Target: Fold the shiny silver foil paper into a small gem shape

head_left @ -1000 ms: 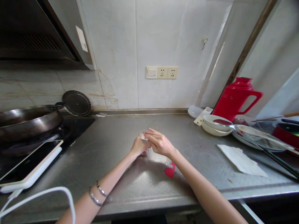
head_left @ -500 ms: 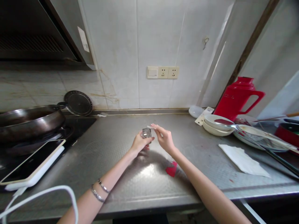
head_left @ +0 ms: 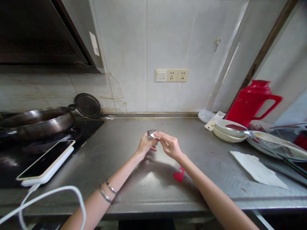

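Left hand (head_left: 144, 146) first: it is wrapped around a small see-through container (head_left: 150, 133) above the steel countertop (head_left: 115, 137), while the right hand (head_left: 169, 145) leans in, fingertips pinching a white scrap (head_left: 156, 135), tissue perhaps. Picture a clock face laid on the counter, twelve toward the wall. From the left palm the container sits at about one o'clock; from the right hand it lies toward ten, with the scrap at its right side. The left is plainly the nearer of the two, being on it. The container looks squat and boxy, and I can't pick out a long axis.

Its lower part vanishes into the left grip, with some of those fingers tucked out of sight. Whether the scrap touches it or merely overlaps it from my side is hard to say.

Outward from the hands, a ragged red heart (head_left: 178, 175) lies flat toward five o'clock, near the right forearm. A white napkin (head_left: 259, 169) is between three and four, nested bowls (head_left: 227, 138) near three, a red thermos jug (head_left: 249, 103) behind them. Toward nine, a phone (head_left: 48, 161) rests on a white slab; beyond it stands a steel pan (head_left: 45, 123), one handle cut off at the left.
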Available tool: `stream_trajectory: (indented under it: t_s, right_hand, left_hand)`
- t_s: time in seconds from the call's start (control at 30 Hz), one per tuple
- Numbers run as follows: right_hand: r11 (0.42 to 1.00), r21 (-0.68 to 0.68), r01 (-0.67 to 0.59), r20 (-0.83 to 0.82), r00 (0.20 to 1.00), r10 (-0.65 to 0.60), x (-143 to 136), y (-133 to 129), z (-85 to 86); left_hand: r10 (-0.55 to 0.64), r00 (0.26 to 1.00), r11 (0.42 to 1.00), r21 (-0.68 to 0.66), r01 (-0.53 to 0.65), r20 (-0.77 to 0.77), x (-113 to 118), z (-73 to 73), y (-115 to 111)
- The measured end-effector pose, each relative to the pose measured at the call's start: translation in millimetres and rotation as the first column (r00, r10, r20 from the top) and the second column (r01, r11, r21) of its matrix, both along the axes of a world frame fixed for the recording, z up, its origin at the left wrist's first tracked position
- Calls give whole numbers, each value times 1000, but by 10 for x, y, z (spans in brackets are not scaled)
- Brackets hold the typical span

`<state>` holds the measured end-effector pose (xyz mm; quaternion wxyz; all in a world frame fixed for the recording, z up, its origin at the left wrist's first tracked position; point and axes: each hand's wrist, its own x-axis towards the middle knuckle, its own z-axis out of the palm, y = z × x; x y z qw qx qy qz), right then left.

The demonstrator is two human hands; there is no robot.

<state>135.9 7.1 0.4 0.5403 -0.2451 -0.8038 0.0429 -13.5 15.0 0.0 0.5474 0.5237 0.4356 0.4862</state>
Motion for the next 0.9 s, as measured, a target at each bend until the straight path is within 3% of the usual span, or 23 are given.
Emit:
stream_trajectory:
  t_s: [0.13, 0.27, 0.4, 0.57, 0.73, 0.9]
  right_hand:
    - [978, -182, 106, -167, 976, -137, -20, 1, 8]
    - [952, -245, 185, -250, 936, -246, 15, 101, -44]
    - [929, -366, 58, -139, 984, -116, 28, 162, -118]
    - [878, -463, -127, -1, 990, 142, 6, 142, -194]
    - [912, -402, -85, 63, 991, 120, -60, 151, -290]
    - [905, -414, -93, -107, 993, 53, -27, 194, -253]
  left_hand:
    - [-70, 997, 996, -63, 68, -26, -72, 4, 57]
    - [-112, 994, 984, -142, 111, 0, -91, 11, 62]
    - [-200, 979, 958, -205, 201, 24, -110, -11, 70]
    - [-206, 977, 952, -219, 213, 52, -140, -77, 108]
    - [-186, 981, 960, -200, 195, 61, -119, -84, 93]
    - [-309, 951, 946, -114, 305, -17, -150, -37, 80]
